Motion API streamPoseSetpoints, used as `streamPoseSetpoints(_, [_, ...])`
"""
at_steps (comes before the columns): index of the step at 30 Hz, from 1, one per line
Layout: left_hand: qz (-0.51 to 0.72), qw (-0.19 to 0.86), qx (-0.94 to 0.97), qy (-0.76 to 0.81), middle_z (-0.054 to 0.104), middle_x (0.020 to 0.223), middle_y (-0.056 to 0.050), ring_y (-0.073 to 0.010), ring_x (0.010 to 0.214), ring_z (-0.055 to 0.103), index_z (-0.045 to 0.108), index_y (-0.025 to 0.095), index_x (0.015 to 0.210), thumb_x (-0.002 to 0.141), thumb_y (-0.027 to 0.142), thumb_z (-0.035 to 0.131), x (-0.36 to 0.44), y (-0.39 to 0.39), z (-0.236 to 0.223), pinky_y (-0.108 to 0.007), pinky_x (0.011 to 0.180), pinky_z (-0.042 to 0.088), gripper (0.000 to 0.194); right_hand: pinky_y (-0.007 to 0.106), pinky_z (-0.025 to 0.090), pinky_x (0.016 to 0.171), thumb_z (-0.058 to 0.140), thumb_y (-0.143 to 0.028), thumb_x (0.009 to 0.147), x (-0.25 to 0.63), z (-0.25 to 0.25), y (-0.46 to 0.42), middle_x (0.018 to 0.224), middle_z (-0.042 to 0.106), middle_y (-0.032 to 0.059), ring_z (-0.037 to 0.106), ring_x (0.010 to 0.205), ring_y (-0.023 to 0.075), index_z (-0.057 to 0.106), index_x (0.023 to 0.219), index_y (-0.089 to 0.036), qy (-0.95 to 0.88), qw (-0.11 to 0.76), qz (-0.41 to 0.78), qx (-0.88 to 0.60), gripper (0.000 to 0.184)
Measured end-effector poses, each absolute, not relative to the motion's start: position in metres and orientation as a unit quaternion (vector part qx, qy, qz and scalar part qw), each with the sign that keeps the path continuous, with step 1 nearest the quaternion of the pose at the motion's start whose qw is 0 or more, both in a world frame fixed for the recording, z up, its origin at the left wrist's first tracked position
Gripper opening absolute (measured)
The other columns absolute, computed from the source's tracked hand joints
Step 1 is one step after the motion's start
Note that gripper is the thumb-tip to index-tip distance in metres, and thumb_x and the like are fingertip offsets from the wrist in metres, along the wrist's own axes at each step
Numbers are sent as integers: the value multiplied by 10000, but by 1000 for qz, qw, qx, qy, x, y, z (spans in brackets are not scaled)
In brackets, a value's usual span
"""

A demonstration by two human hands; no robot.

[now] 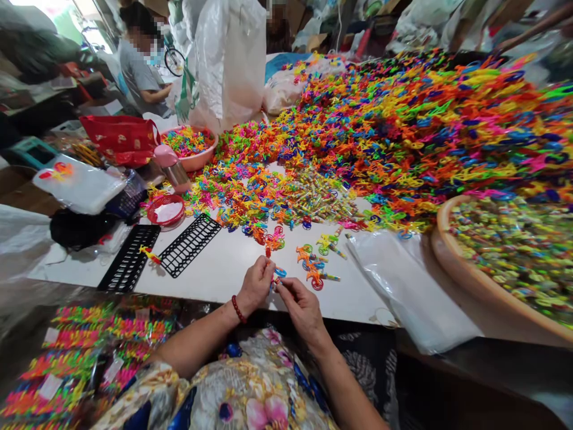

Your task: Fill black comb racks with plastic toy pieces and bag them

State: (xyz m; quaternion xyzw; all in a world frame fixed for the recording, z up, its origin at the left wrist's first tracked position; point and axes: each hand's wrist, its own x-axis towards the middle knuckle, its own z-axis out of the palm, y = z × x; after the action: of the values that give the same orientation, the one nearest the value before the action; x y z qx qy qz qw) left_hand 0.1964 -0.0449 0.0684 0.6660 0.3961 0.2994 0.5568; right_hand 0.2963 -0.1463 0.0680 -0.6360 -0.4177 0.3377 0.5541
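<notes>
My left hand [256,285] and my right hand [303,307] meet over the front of the white table [215,266]. Their fingers pinch a small plastic toy with a blue ring [280,272] and a red part; much of it is hidden by the fingertips. Just right of them lie several orange and green toy pieces with patterned sticks [332,277] attached. A loose group of coloured plastic pieces [274,239] sits directly beyond my hands. Two black slotted racks [190,245] lie to the left, with a yellow and red toy [150,254] across them.
A large heap of coloured plastic pieces [403,131] covers the back and right. Patterned sticks fill a round tub [441,233] at right, near clear plastic bags [403,275]. Left stand a red basket [165,210] and a bottle [171,170]. Another person [138,65] works at back left.
</notes>
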Motion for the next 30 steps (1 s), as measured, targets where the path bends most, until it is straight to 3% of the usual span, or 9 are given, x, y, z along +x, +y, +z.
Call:
streamPoseSetpoints(6, [277,552,670,411,486,638,41,-122,619,450,473,205,715,900,418,504,203,-46,59,-238,604,335,284,274,495,675,521,-391,940,290,69,-149,832,705,31,626,722,175,693,962,-216,-480,521,283,-646,246])
streamPoseSetpoints(10, [271,520,693,421,520,682,22,-140,638,483,527,210,805,966,385,385,212,-34,57,-259,628,374,277,269,475,597,504,-407,948,306,64,-153,751,688,21,600,632,172,675,1000,-216,-473,485,240,-695,262])
streamPoseSetpoints(13, [319,381,753,431,592,876,-46,-187,830,555,568,200,977,947,220,374,215,-4,62,-317,780,441,197,323,490,716,496,-415,949,336,58,-154,855,707,68,627,770,213,679,1010,-201,-469,454,91,-752,288])
streamPoseSetpoints(15, [328,248,812,414,581,1097,-113,-245,1055,521,576,186,1105,864,120,460,215,23,63,-394,939,420,276,388,461,834,511,-418,938,364,55,-151,1000,698,116,600,940,263,696,991,-189,-483,393,-34,-782,299])
streamPoseSetpoints(18, [289,149,857,400,551,1178,-143,-304,1146,452,611,190,1090,797,78,536,215,61,61,-471,999,383,322,418,409,907,498,-379,946,411,53,-137,1101,665,143,541,1044,286,701,1003,-167,-502,309,-138,-796,300])
streamPoseSetpoints(24, [325,253,809,420,549,952,-79,-232,973,498,583,179,814,795,121,572,216,93,59,-406,935,421,63,377,388,876,467,-230,935,497,51,-72,940,672,139,547,931,256,684,979,-110,-516,207,-136,-820,252])
streamPoseSetpoints(26, [372,328,746,444,526,858,-30,-192,893,511,543,185,740,762,155,623,214,94,62,-358,882,443,88,370,378,879,496,-222,918,511,51,-49,974,663,146,539,946,256,681,996,-109,-527,166,-130,-823,231])
streamPoseSetpoints(30, [420,536,555,478,483,685,48,-105,618,498,493,184,712,714,257,698,206,94,68,-243,623,453,217,363,362,886,521,-232,912,511,50,-15,1099,631,162,519,1017,271,639,1082,-113,-557,53,-115,-821,239])
